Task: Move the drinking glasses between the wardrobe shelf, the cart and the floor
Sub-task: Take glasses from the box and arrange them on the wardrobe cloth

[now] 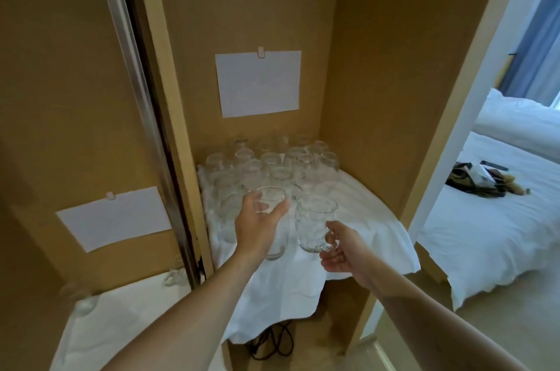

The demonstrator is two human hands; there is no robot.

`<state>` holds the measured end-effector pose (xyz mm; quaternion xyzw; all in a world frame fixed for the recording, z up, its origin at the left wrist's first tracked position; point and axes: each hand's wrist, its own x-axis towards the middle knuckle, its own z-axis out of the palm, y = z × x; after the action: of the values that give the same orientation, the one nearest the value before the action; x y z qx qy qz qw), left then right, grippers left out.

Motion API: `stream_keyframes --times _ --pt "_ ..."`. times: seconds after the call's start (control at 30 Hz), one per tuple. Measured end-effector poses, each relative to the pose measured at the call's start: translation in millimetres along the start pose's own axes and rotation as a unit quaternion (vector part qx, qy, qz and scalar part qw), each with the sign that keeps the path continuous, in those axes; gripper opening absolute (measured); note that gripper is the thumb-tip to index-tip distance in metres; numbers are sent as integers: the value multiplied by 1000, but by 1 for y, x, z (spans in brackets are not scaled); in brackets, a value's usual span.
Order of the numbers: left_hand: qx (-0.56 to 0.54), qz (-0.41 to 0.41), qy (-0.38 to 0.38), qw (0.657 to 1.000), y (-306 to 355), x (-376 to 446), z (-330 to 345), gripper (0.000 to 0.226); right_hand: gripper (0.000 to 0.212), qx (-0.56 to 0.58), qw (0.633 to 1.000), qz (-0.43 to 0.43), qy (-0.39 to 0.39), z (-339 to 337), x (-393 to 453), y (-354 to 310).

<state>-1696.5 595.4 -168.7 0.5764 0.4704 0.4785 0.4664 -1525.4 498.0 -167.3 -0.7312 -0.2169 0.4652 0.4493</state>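
Wardrobe nook, shelf (375, 219) draped in a white cloth (303, 285), glasses crowded at the back. My left hand (257, 225) grips one drinking glass (271, 204), my right hand (342, 246) pinches another glass (315, 225) low. I'd keep both upright and clear of the cluster (272, 164).

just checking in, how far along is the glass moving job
Done: cannot tell; no cart in view. In hand: the left hand grips one glass, the right hand holds another glass, both over the white cloth. Left: many glasses stand on the shelf behind.
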Motion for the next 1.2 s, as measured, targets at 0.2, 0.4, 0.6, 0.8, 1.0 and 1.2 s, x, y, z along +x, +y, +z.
stream_keyframes --times 0.2,0.4,0.6,0.8,1.0,1.2 --pt "1 -11 -55 998 -25 30 23 70 42 25 999 21 25 -1 37 1" --pt "18 -21 -71 997 -38 41 47 73 40 62 997 22 50 -12 63 3" --pt "14 -27 -63 998 -44 48 75 78 40 90 996 2 25 -27 94 -3" --pt "13 -36 -27 999 -55 50 105 72 40 60 997 19 -40 -46 127 -8" --pt "20 -34 7 999 -62 56 127 72 42 -81 985 -6 -152 -78 148 -12" --pt "7 -49 25 998 -72 54 136 79 26 -43 986 -129 -96 -111 173 0"
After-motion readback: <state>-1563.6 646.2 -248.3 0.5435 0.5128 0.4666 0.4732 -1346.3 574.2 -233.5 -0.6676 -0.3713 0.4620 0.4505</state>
